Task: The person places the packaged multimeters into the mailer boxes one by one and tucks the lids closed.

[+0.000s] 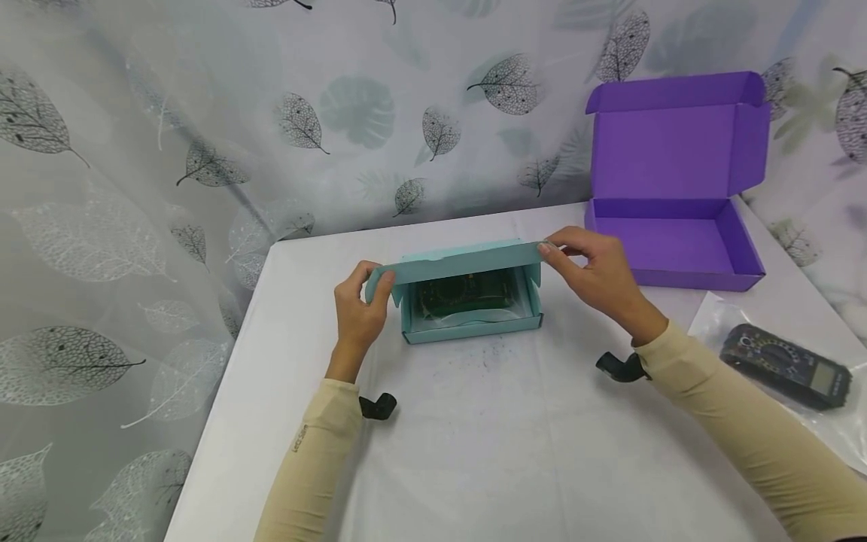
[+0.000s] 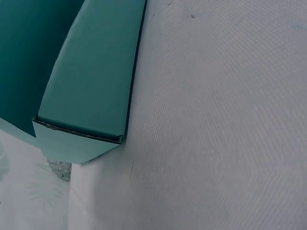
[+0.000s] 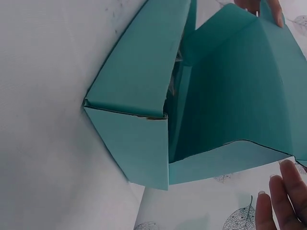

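On the white table [image 1: 474, 421] stands a teal box [image 1: 472, 328], and the head view shows both hands at its half-raised lid [image 1: 460, 263]: the left hand [image 1: 359, 309] pinches the lid's left corner between thumb and curled fingers, and the right hand [image 1: 596, 271] pinches the right corner. Only that view takes in the dark meter [image 1: 463, 293] lying inside, the open purple box [image 1: 677, 188] at the far right and a 2nd dark meter [image 1: 786, 365] on clear plastic near the right sleeve. The left wrist view shows just a box corner on the cloth with no fingers, while the right wrist view shows the flap from beside it.
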`<action>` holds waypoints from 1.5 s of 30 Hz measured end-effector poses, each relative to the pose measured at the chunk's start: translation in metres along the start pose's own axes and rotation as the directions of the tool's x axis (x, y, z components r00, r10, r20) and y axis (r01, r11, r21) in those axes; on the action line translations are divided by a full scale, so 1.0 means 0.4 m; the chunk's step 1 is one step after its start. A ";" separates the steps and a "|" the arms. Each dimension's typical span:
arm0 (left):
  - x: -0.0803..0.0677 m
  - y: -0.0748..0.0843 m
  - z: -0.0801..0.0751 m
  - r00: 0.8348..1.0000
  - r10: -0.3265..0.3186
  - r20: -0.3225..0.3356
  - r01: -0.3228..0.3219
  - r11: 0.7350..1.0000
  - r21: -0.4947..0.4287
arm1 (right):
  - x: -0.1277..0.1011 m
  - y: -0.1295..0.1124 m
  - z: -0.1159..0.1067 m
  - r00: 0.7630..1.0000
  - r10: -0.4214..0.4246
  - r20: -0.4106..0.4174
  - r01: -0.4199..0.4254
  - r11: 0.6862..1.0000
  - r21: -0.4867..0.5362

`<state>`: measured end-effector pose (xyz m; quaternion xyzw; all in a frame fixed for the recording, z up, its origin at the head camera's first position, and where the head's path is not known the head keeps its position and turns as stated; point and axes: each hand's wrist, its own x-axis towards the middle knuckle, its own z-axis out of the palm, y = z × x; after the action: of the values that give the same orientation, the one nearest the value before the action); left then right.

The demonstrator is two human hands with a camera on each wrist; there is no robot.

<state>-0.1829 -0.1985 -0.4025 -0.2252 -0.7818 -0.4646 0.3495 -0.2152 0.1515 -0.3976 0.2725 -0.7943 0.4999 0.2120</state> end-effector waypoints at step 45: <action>-0.087 -0.113 0.009 0.989 -0.088 0.115 0.086 0.996 0.019 | -0.050 0.035 0.020 0.984 0.082 0.161 -0.064 0.992 -0.113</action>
<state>-0.1921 -0.2175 -0.4556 -0.2150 -0.8133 -0.4599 0.2844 -0.2094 0.1537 -0.4226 0.2720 -0.8443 0.4394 0.1415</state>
